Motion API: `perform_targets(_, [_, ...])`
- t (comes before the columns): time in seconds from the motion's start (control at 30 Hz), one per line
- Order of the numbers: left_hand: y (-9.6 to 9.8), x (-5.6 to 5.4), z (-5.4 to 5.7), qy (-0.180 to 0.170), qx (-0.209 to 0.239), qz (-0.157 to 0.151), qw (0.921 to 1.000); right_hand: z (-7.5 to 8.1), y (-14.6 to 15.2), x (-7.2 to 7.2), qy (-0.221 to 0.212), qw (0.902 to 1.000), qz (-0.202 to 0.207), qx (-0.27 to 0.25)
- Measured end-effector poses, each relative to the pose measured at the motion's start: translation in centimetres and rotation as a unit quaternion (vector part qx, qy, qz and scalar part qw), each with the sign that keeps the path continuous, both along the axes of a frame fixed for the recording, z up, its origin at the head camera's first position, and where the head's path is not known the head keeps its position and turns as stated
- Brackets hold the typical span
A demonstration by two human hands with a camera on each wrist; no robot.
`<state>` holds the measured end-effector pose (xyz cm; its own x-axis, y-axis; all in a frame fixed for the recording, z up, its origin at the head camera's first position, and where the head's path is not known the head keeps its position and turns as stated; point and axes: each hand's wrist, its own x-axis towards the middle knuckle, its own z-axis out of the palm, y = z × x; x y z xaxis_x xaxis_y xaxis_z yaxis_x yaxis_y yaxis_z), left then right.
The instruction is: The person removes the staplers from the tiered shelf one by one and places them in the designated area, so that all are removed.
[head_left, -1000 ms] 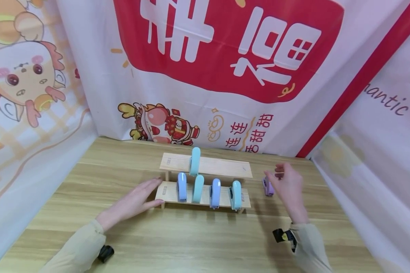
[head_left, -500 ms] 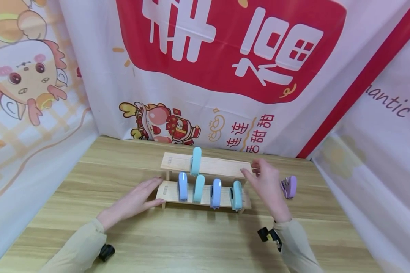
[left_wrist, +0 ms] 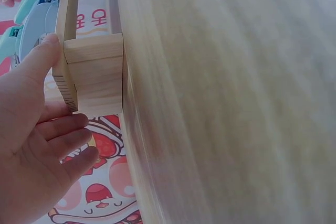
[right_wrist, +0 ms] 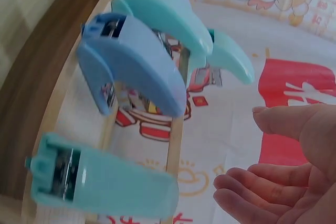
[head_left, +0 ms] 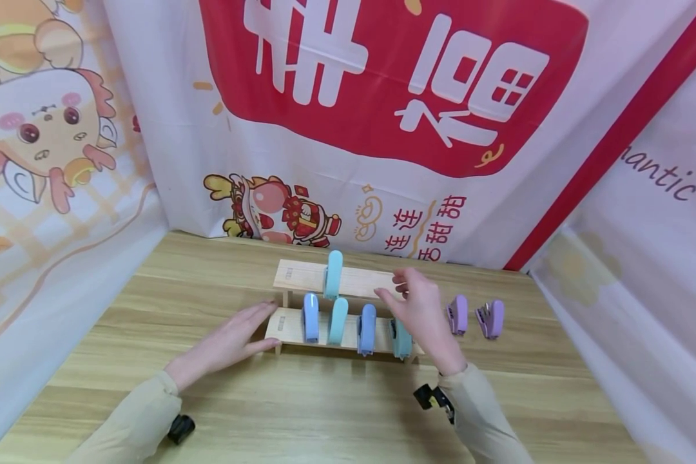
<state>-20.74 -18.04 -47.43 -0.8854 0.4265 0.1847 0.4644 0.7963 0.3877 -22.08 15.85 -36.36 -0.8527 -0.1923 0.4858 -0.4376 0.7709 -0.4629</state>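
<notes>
My left hand (head_left: 240,335) rests against the left end of a two-step wooden rack (head_left: 290,274). In the left wrist view its thumb (left_wrist: 46,51) lies on the board near the end, fingers fairly straight beside it. My right hand (head_left: 420,306), holding nothing, hovers by the upper step's right end, thumb and fingers apart. A teal stapler (head_left: 333,274) stands on the upper step. Along the lower step are a blue stapler (head_left: 310,317), a teal stapler (head_left: 337,320), another blue stapler (head_left: 366,328) and a teal stapler (head_left: 402,338) partly behind my right hand.
Two purple staplers, a nearer-in one (head_left: 458,314) and an outer one (head_left: 490,318), stand on the wooden table (head_left: 325,412) right of the rack. Printed cloth (head_left: 348,116) hangs close behind and along both sides.
My right hand, empty throughout, has moved left from beside the purple staplers to the upper step's right end, uncovering both purple staplers. My left hand has stayed on the rack.
</notes>
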Motion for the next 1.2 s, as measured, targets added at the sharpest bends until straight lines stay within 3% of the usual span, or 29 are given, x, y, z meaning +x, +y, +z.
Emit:
perform_targets(0.37, [-0.1, 0.1, 0.1, -0.008, 0.001, 0.003, 1.0000, -0.1, -3.7, -0.1, -0.034, 0.9988, 0.034, 0.010])
perform_targets(0.63, [-0.1, -0.1, 0.2, -0.005, 0.000, 0.001, 1.0000, -0.1, -5.3, -0.5, -0.071, 0.9966, 0.027, 0.031])
perform_targets(1.2, [0.0, 0.1, 0.2, -0.003, 0.000, 0.000, 1.0000, -0.3, -7.1, -1.6, -0.096, 0.9943, 0.035, 0.030])
